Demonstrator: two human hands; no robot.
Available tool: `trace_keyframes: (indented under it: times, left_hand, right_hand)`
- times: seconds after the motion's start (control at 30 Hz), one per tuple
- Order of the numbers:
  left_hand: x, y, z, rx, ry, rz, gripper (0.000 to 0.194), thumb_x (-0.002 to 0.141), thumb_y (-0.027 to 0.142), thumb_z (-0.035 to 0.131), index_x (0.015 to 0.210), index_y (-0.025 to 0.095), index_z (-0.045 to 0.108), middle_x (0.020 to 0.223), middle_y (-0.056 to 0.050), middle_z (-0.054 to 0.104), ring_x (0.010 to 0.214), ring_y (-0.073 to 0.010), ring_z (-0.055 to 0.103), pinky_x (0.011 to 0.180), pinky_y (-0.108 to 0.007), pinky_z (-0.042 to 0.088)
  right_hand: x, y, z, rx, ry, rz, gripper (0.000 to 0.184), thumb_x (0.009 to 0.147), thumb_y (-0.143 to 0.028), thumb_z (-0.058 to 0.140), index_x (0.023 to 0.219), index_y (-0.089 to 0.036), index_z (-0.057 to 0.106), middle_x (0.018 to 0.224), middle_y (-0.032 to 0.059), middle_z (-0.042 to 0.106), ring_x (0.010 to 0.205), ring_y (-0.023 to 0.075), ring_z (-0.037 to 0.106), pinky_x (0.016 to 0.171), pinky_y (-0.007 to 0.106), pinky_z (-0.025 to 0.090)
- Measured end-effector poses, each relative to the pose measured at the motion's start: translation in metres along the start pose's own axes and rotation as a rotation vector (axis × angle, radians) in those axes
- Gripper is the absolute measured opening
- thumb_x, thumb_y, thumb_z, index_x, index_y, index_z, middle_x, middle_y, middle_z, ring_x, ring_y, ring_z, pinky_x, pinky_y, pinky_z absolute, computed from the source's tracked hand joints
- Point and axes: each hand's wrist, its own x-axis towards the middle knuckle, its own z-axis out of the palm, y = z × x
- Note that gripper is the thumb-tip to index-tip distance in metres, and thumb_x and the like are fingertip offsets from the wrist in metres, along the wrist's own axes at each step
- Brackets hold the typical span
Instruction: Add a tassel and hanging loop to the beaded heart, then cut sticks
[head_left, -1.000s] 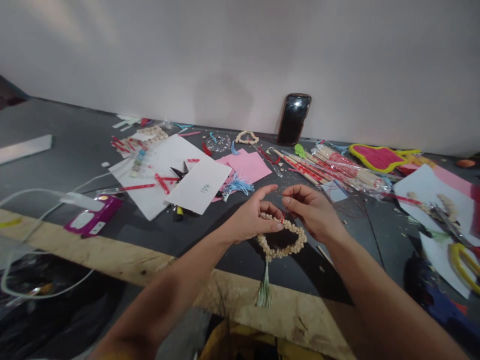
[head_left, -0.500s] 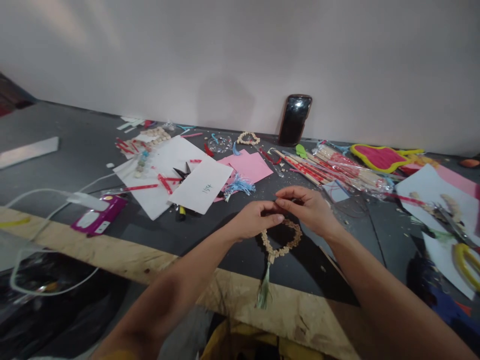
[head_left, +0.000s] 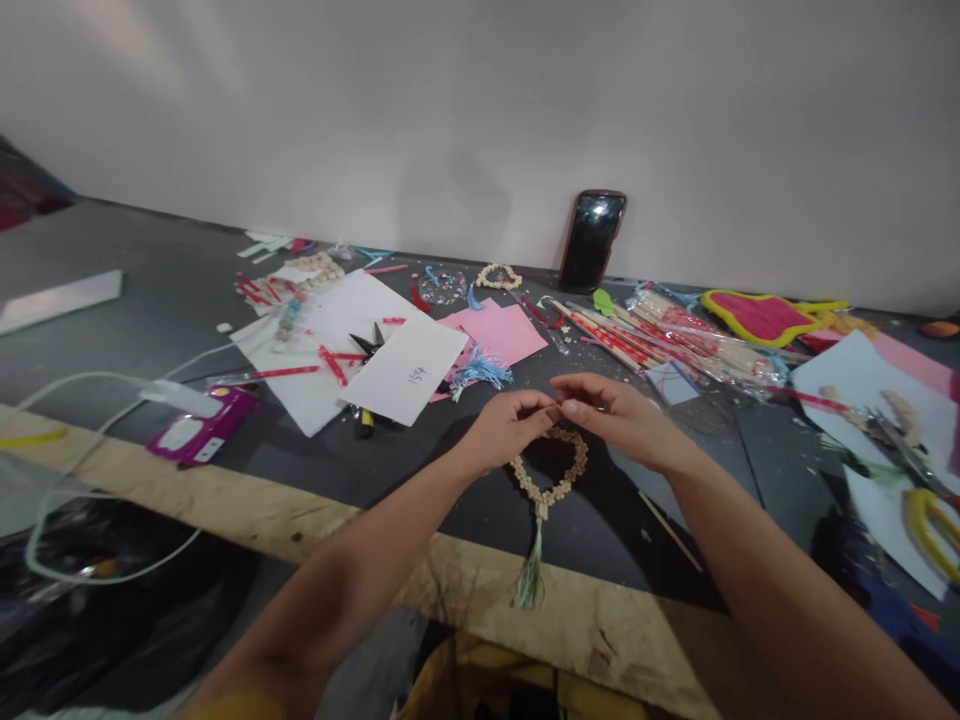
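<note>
A bracelet of pale, chip-like beads point(head_left: 553, 492) forms a loop just below my hands, over the dark tabletop near its front edge. From its lower end a light green tassel point(head_left: 529, 575) trails toward the wooden edge. My left hand point(head_left: 512, 428) is closed in a pinch at the top of the loop. Facing it, my right hand point(head_left: 609, 415) pinches too, thumb and fingertips meeting the left fingertips. Whatever thin piece lies between the fingertips is too small to make out. The hands partly hide the upper side of the loop.
A phone point(head_left: 592, 240) leans on the wall. To the left lie white papers point(head_left: 405, 368), pliers point(head_left: 369, 345) and a purple box point(head_left: 202, 428) with a white cable. Wrapped sticks point(head_left: 690, 335) lie right of centre; yellow-handled scissors point(head_left: 926, 520) are far right. A blue tassel point(head_left: 481, 372) lies beyond my hands.
The bead loop has shifted slightly left beneath my hands. My right hand has turned a little and its fingertips stay against the left ones. A thin stick by my right forearm shows more fully.
</note>
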Motion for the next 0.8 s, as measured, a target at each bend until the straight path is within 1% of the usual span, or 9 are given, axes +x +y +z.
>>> trace_keyframes:
  times: [0.07, 0.2, 0.3, 0.4, 0.5, 0.63, 0.7, 0.77, 0.8]
  left_hand:
    - [0.001, -0.002, 0.000, 0.013, 0.000, -0.015, 0.030, 0.079, 0.042, 0.054, 0.076, 0.013, 0.062, 0.066, 0.001, 0.057, 0.062, -0.0102, 0.051, 0.060, -0.020, 0.039]
    - [0.002, -0.008, -0.002, 0.017, -0.008, -0.014, 0.025, 0.078, 0.037, 0.056, 0.076, 0.013, 0.063, 0.065, 0.001, 0.058, 0.062, -0.0106, 0.053, 0.061, -0.020, 0.040]
    - [0.003, -0.009, -0.004, 0.034, 0.028, -0.011, 0.024, 0.078, 0.036, 0.057, 0.079, 0.013, 0.064, 0.067, 0.000, 0.059, 0.063, -0.0111, 0.054, 0.060, -0.020, 0.041]
    - [0.003, -0.010, -0.005, 0.105, 0.069, 0.002, 0.024, 0.077, 0.034, 0.057, 0.081, 0.012, 0.065, 0.070, -0.001, 0.062, 0.065, -0.0123, 0.057, 0.061, -0.021, 0.042]
    - [0.003, -0.010, -0.004, 0.244, 0.106, 0.053, 0.022, 0.078, 0.032, 0.057, 0.079, 0.013, 0.067, 0.072, -0.002, 0.063, 0.068, -0.0131, 0.057, 0.063, -0.022, 0.042]
    - [0.004, -0.009, -0.005, 0.356, 0.126, 0.090, 0.017, 0.077, 0.029, 0.058, 0.082, 0.016, 0.068, 0.077, -0.002, 0.064, 0.072, -0.0134, 0.058, 0.066, -0.023, 0.043]
    - [0.003, -0.006, -0.008, 0.370, 0.167, 0.099, 0.017, 0.076, 0.028, 0.059, 0.085, 0.017, 0.068, 0.082, -0.002, 0.065, 0.073, -0.0135, 0.058, 0.066, -0.023, 0.043]
    - [0.002, -0.001, -0.011, 0.360, 0.210, 0.097, 0.017, 0.076, 0.028, 0.059, 0.086, 0.017, 0.067, 0.083, -0.002, 0.066, 0.074, -0.0138, 0.057, 0.066, -0.024, 0.042]
    - [0.000, 0.002, -0.013, 0.345, 0.200, 0.081, 0.018, 0.076, 0.029, 0.058, 0.084, 0.016, 0.067, 0.082, -0.002, 0.066, 0.074, -0.0138, 0.057, 0.065, -0.024, 0.041]
  right_hand:
    - [0.001, -0.001, 0.002, -0.058, -0.032, -0.034, 0.035, 0.079, -0.042, 0.056, 0.106, -0.020, 0.062, 0.098, 0.0042, 0.067, 0.082, 0.0161, 0.060, 0.071, 0.028, 0.047]
    - [0.006, -0.009, 0.004, -0.134, 0.014, -0.044, 0.025, 0.078, -0.039, 0.055, 0.084, -0.017, 0.065, 0.077, 0.0018, 0.067, 0.069, 0.0137, 0.058, 0.063, 0.025, 0.044]
    - [0.007, -0.015, 0.000, -0.218, 0.045, -0.028, 0.022, 0.078, -0.037, 0.055, 0.077, -0.017, 0.064, 0.070, 0.0005, 0.063, 0.064, 0.0122, 0.053, 0.058, 0.023, 0.038]
    - [0.006, -0.017, -0.003, -0.320, 0.044, -0.005, 0.022, 0.079, -0.036, 0.053, 0.072, -0.018, 0.062, 0.062, -0.0009, 0.057, 0.057, 0.0110, 0.047, 0.053, 0.023, 0.031]
    - [0.002, -0.016, -0.001, -0.371, 0.010, 0.023, 0.023, 0.081, -0.035, 0.050, 0.069, -0.018, 0.060, 0.056, -0.0022, 0.052, 0.052, 0.0100, 0.042, 0.050, 0.023, 0.027]
    - [-0.003, -0.013, 0.002, -0.354, -0.045, 0.058, 0.026, 0.084, -0.036, 0.043, 0.073, -0.017, 0.057, 0.056, -0.0025, 0.054, 0.050, 0.0099, 0.045, 0.048, 0.022, 0.029]
    - [-0.004, -0.013, 0.002, -0.348, -0.031, 0.072, 0.027, 0.086, -0.035, 0.039, 0.076, -0.018, 0.056, 0.056, -0.0028, 0.054, 0.050, 0.0101, 0.047, 0.048, 0.021, 0.031]
    - [-0.003, -0.014, 0.001, -0.365, 0.012, 0.078, 0.025, 0.086, -0.034, 0.039, 0.075, -0.018, 0.055, 0.056, -0.0027, 0.053, 0.051, 0.0104, 0.047, 0.049, 0.021, 0.031]
    - [-0.002, -0.015, 0.001, -0.381, 0.039, 0.077, 0.024, 0.085, -0.033, 0.040, 0.073, -0.018, 0.055, 0.057, -0.0023, 0.053, 0.052, 0.0107, 0.047, 0.050, 0.022, 0.031]
